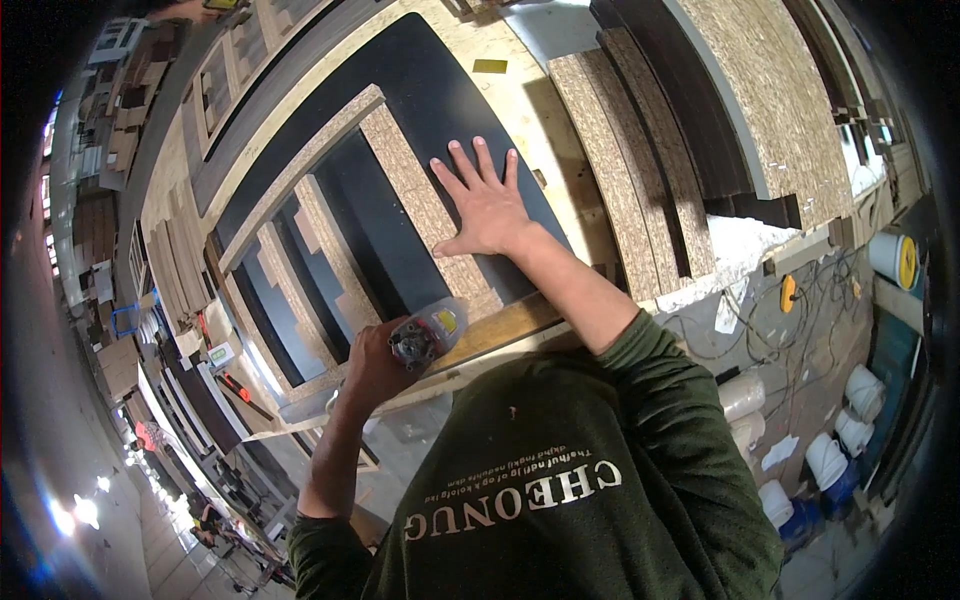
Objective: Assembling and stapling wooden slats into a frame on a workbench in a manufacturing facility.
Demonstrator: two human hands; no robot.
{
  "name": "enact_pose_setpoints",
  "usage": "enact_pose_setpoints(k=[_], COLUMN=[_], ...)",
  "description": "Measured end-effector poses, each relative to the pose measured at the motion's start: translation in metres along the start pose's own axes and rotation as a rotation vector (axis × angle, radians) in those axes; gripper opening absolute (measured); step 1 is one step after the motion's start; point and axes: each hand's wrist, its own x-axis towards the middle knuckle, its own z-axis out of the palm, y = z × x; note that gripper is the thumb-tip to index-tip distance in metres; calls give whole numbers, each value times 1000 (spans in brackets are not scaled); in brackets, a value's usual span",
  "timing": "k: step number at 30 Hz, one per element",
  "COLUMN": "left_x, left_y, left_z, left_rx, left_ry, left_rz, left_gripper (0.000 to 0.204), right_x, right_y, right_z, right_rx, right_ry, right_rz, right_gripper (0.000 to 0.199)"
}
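Observation:
A frame of particleboard strips (pixel 330 235) lies on a dark, round-cornered panel (pixel 455 95). My right hand (pixel 487 208) is open and flat, fingers spread over the panel, with its thumb reaching onto the right-hand strip (pixel 405 175). My left hand (pixel 376 362) is closed round a clear plastic bottle (pixel 447 322) with a yellow patch. The bottle is tilted above the near end of that strip; its lower part is hidden, and I cannot tell whether it touches the wood. Small wood blocks (pixel 306 228) sit against the inner strips.
Stacked particleboard pieces (pixel 615 165) stand to the right, with a thick, grey-edged stack (pixel 770 100) beyond. Brown strips (pixel 178 265) and an orange-and-black tool (pixel 238 388) lie to the left. Cables (pixel 745 325) and white buckets (pixel 827 458) are on the floor at right.

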Motion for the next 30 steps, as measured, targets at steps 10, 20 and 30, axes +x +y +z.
enact_pose_setpoints(k=[10, 20, 30], left_x=[10, 7, -81], left_y=[-14, -9, -35], left_z=[8, 17, 32], left_rx=[28, 136, -192], left_ry=[-24, -50, 42], left_rz=[77, 104, -113], left_gripper=[33, 38, 34], right_x=[1, -4, -2], right_y=[-1, -3, -9], right_z=[-6, -2, 0], right_rx=[8, 8, 29], right_ry=[-28, -5, 98], right_rz=[6, -6, -48], right_gripper=[114, 113, 110])
